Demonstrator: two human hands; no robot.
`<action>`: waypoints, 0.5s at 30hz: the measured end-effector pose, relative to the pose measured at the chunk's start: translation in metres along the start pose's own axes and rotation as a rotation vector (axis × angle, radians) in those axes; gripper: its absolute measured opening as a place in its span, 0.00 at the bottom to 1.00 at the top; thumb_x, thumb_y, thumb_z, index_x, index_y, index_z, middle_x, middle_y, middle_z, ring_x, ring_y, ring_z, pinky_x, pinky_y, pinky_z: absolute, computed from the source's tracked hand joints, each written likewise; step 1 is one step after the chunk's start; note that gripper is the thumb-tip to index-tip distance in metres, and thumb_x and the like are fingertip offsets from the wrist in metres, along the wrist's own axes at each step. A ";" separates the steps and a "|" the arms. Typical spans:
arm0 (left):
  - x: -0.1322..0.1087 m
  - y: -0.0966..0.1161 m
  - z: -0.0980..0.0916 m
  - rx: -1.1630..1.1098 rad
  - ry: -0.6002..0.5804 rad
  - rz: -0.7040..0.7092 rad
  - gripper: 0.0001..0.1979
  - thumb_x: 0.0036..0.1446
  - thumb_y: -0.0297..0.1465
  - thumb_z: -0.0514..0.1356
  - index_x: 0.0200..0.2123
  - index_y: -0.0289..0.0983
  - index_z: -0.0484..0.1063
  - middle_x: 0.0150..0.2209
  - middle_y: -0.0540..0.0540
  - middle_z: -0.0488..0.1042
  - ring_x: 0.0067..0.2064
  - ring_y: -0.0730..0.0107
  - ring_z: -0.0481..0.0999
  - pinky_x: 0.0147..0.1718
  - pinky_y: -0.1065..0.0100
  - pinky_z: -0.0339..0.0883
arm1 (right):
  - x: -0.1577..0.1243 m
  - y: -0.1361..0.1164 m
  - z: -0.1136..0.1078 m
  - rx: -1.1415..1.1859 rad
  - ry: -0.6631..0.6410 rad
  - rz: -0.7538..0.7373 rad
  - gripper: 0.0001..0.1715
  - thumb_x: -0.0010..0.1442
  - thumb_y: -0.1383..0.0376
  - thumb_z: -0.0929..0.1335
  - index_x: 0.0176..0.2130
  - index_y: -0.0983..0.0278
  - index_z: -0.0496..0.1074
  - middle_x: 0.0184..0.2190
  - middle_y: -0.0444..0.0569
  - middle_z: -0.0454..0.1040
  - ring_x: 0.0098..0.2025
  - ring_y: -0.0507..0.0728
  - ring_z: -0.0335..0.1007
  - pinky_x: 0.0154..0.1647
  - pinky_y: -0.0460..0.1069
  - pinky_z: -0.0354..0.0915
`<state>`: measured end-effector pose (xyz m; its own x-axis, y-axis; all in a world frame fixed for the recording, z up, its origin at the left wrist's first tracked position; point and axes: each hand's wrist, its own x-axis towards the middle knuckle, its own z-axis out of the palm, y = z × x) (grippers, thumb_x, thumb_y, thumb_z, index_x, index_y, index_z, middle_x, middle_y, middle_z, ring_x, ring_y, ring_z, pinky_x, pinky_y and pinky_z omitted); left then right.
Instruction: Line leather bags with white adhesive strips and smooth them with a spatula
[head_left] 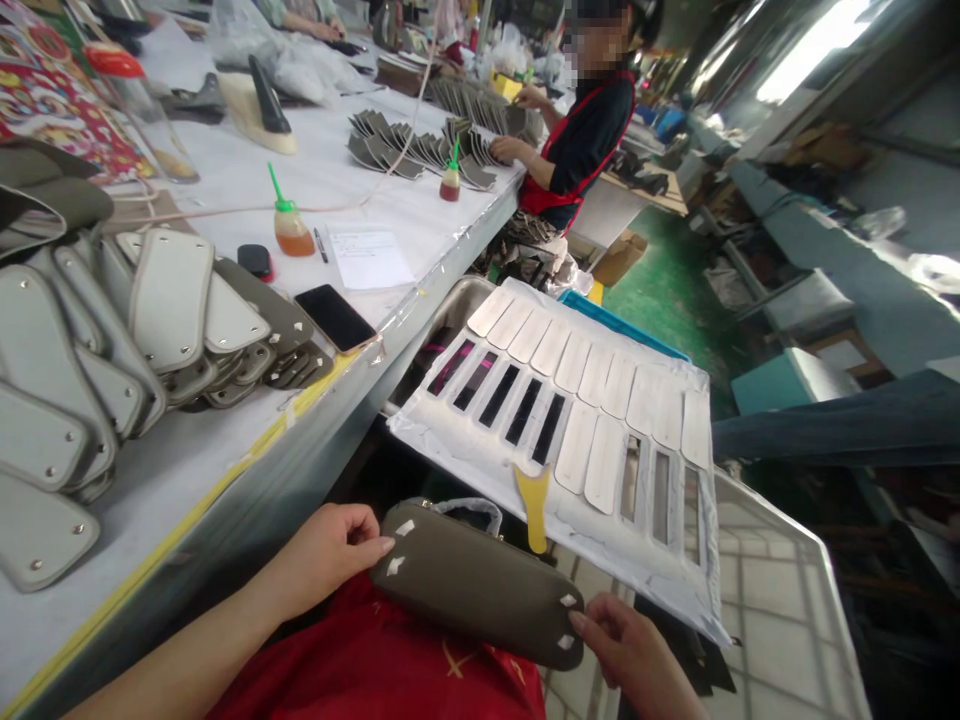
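Note:
An oblong olive-brown leather piece (480, 580) with rounded ends stretches between my hands above my red-clad lap. Two small white patches show near each of its ends. My left hand (341, 550) pinches its left end between thumb and fingers. At the right end, my right hand (619, 640) grips the edge beside the white patches. Small gold-coloured metal parts show along the top edge, and a pale loop (480, 508) sticks up behind it. Just beyond lies a yellow flat tool (534, 505) on the near edge of a white slotted board (442, 430).
White oblong strips (577, 445) fill several board slots. Left on the table (397, 110) are stacked grey oblong pieces (172, 300), a phone (335, 317), a paper sheet (369, 260) and a green-tipped bottle (291, 228). Across the table, a person (577, 130) handles dark pieces.

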<state>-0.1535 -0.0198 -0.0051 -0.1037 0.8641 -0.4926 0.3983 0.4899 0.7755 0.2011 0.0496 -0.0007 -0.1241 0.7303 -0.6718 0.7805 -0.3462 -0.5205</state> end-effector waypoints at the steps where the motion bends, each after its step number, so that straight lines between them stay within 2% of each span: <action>1: 0.001 -0.001 0.000 0.003 -0.005 -0.001 0.16 0.50 0.43 0.57 0.21 0.36 0.64 0.19 0.55 0.62 0.24 0.74 0.60 0.23 0.73 0.51 | 0.001 0.000 0.000 0.003 0.000 0.001 0.21 0.47 0.48 0.62 0.23 0.62 0.58 0.13 0.37 0.55 0.15 0.47 0.51 0.18 0.44 0.48; 10: 0.005 0.006 -0.007 0.186 -0.020 0.076 0.14 0.50 0.40 0.57 0.20 0.38 0.62 0.19 0.55 0.63 0.24 0.73 0.61 0.23 0.72 0.51 | -0.004 -0.017 -0.001 -0.027 0.015 0.052 0.22 0.44 0.47 0.63 0.23 0.63 0.60 0.13 0.37 0.56 0.16 0.47 0.51 0.18 0.44 0.48; 15: 0.004 0.012 -0.011 0.271 -0.058 0.099 0.14 0.50 0.40 0.56 0.21 0.38 0.62 0.20 0.55 0.65 0.25 0.73 0.62 0.24 0.71 0.52 | -0.004 -0.012 -0.002 0.010 0.003 0.032 0.21 0.45 0.47 0.63 0.23 0.63 0.60 0.14 0.38 0.57 0.17 0.47 0.52 0.18 0.44 0.49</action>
<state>-0.1588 -0.0088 0.0065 -0.0033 0.8941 -0.4479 0.6333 0.3485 0.6910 0.1933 0.0518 0.0093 -0.0967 0.7205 -0.6867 0.7781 -0.3755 -0.5036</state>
